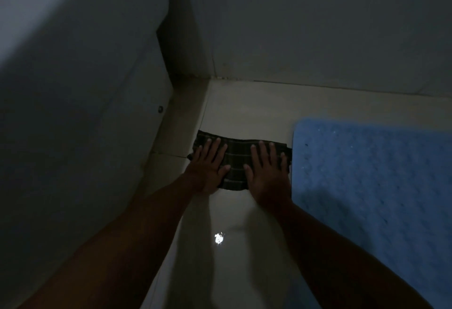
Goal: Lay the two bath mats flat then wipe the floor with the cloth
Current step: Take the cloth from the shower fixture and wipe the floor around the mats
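A dark checked cloth (238, 154) lies spread on the pale tiled floor (244, 110) near a corner of the room. My left hand (210, 165) presses flat on the cloth's left part, fingers apart. My right hand (267, 168) presses flat on its right part, fingers apart too. A blue bath mat (376, 181) lies flat on the floor to the right, its left edge touching the cloth's right end. A second mat is not visible.
A grey wall (318, 22) runs along the back. A dark panel or door (85, 113) with a raised sill (176, 127) stands at the left. A bright light reflection (219, 238) shines on the floor between my forearms. The scene is dim.
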